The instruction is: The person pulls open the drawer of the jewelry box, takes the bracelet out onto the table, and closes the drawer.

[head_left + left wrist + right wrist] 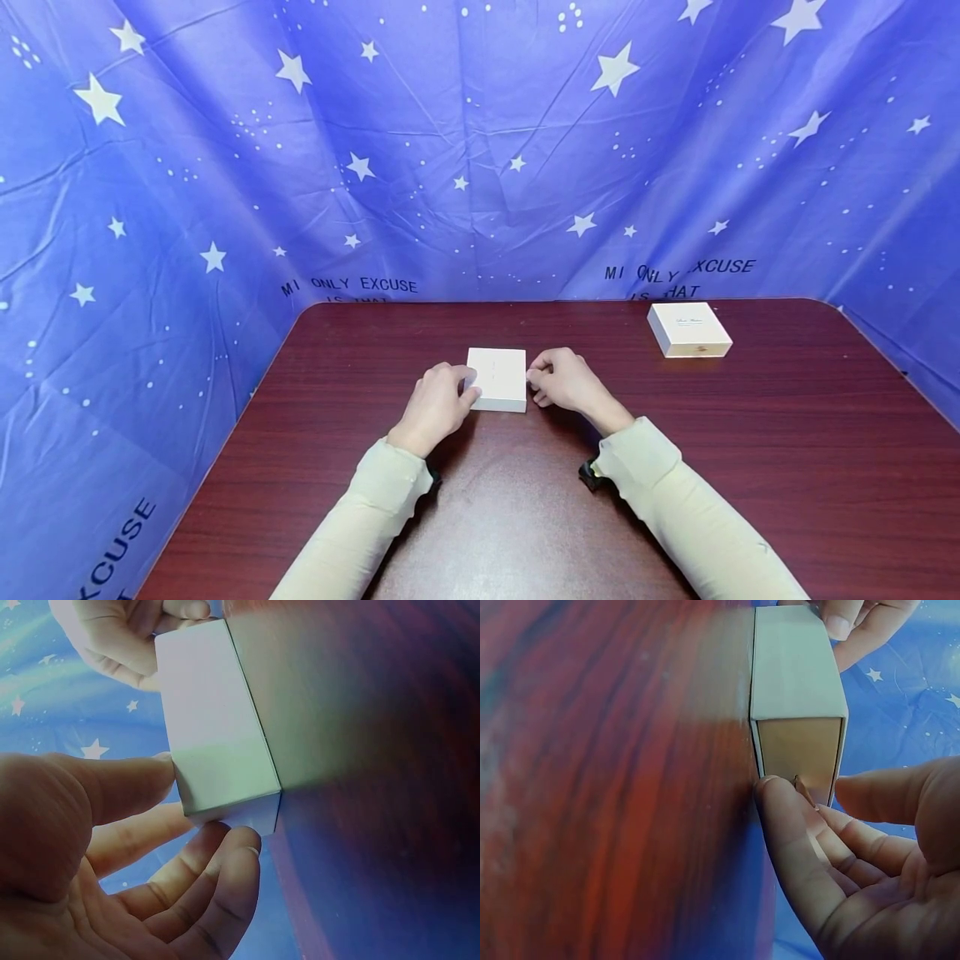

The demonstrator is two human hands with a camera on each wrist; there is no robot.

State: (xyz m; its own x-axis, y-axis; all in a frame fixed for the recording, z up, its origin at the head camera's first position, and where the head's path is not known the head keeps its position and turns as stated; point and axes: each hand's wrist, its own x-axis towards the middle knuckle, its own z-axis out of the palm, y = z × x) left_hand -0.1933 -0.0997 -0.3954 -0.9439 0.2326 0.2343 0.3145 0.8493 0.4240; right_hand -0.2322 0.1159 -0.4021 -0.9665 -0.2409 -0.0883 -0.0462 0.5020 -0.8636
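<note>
So, sleeves (pixel 345 533): pale, nearest you, one per forearm, cuffs bunched above your wrists.
Wrist gear (pixel 590 475): small & dark, at the inner side of ea. cuff, partly hidden.
Table (pixel 810 475): dark red-brown w/ wood grain; shiny patch btwn your forearms.
L hand (pixel 435 400): you pinch the L side of the white box, thumb tip at its top edge nr the front corner, bent fingertips against the L end; only a box-wide gap btwn thumb & fingers.
R hand (pixel 566 382): your fingers are half curled at the box's R end, thumb at the top edge, little finger down by the lower edge; can't tell if you have hold of anything there.
White box (pixel 498 379): flat on the table, btwn your hands, approx. mid-table; tiny faint print on top.
Tan end (pixel 799 746): the box's R face, framed by white edges, w/ a small brown tab (pixel 804 793) sticking out right by your R fingertips.
2nd box (pixel 688 328): far R of table, well apart from your hands; white top w/ dark print too small to read, brown mark on front.
Backdrop (pixel 465 225): blue cloth behind table, w/ white stars, dots & dark lettering, incl. "ONLY EXCUSE".
</note>
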